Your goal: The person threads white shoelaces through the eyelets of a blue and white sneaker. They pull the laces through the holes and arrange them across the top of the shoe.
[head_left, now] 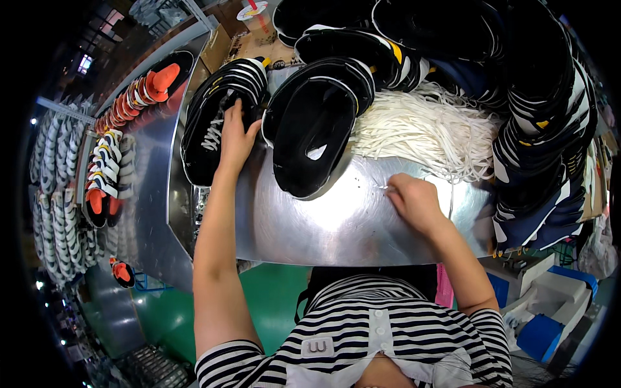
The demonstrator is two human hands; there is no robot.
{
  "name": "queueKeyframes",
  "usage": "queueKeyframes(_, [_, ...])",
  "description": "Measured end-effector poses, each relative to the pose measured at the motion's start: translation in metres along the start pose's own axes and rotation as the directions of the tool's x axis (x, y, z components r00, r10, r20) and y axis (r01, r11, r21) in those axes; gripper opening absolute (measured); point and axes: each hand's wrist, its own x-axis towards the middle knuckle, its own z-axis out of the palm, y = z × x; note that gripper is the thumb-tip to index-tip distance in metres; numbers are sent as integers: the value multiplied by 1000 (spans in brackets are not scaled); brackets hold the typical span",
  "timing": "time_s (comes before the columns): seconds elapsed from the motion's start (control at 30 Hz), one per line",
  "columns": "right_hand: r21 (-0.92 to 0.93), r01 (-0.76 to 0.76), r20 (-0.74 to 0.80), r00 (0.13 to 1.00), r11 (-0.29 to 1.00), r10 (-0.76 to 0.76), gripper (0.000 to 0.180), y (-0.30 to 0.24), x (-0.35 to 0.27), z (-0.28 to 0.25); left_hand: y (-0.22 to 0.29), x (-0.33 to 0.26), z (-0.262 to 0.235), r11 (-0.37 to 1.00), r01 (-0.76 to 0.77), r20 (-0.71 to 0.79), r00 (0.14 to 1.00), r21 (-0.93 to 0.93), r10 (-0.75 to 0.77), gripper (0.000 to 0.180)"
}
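My left hand (238,139) lies on a stack of black shoe uppers (200,152) with white stripes at the left of the metal table. Its fingers are stretched out and the thumb stands apart. White lacing (211,136) zigzags across the top upper beside that hand. Over the bare metal, my right hand (414,200) is closed in a pinch on a thin white end, which looks like a shoelace tip (385,187). Behind it spreads a big heap of white shoelaces (420,132). A second stack of black uppers (310,152) stands between my hands.
More stacked black and navy uppers (543,155) rise along the right edge. A lidded drink cup (257,18) stands at the back. Left of the table runs a metal surface (152,174) carrying orange-lined uppers (139,94). White and blue bins (550,304) sit lower right.
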Motion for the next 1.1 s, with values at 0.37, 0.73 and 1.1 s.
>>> queueKeyframes(0.37, [925, -369, 380, 906, 89, -187, 22, -105, -55, -58, 103, -101, -27, 766, 374, -97, 867, -523, -490, 24])
queueKeyframes(0.73, [919, -337, 375, 908, -204, 188, 10, -60, -133, -70, 310, -145, 10, 985, -85, 264, 957, -150, 123, 30])
queueKeyframes(1.1, [885, -452, 465, 858, -110, 218, 15, -62, -49, 7, 201, -44, -52, 995, -93, 797, 604, 32, 31, 52])
